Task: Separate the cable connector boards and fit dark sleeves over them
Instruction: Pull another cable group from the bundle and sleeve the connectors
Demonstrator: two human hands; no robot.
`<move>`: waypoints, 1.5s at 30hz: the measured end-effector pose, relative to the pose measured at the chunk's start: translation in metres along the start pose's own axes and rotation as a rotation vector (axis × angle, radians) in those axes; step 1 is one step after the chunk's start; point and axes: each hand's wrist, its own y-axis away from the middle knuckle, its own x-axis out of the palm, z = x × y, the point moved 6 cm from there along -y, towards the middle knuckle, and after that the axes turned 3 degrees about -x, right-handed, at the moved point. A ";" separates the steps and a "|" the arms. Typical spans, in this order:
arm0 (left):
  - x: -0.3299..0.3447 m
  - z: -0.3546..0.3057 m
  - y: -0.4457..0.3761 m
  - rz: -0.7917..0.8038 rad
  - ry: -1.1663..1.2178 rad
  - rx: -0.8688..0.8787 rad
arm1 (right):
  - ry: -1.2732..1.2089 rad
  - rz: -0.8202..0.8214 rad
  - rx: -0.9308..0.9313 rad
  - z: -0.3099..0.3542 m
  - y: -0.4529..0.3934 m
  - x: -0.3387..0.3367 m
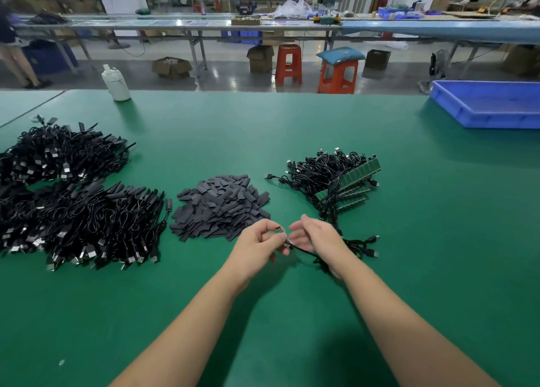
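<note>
While your two hands meet low in the middle of the frame, your left hand (259, 242) has its fingers curled in, pinching a small connector board (279, 230) by thumb and forefinger. Your right hand (314, 236) sits just beside it, fingers loosely bent around the black cable (304, 251) that runs from the board under your right wrist; whether they're actually clamped on it, I can't tell.

The pile of dark sleeves (222, 207) is right above your left hand on the green tabletop (263, 129), nearly touching your knuckles. Up and to the right of your hands is the bundle of unseparated cables with green board strips (340, 179), and a couple of USB plugs (372, 245) trail out right of your right wrist.

Over on the left edge there are two big heaps of black cables (79, 208). A white bottle (115, 83) stands at the tabletop's far edge, upper left, and a blue tray (491, 106) sits upper right.
</note>
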 end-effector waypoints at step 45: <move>-0.169 0.045 -0.035 -0.688 -0.889 -0.246 | -0.020 0.199 0.090 -0.045 0.012 0.055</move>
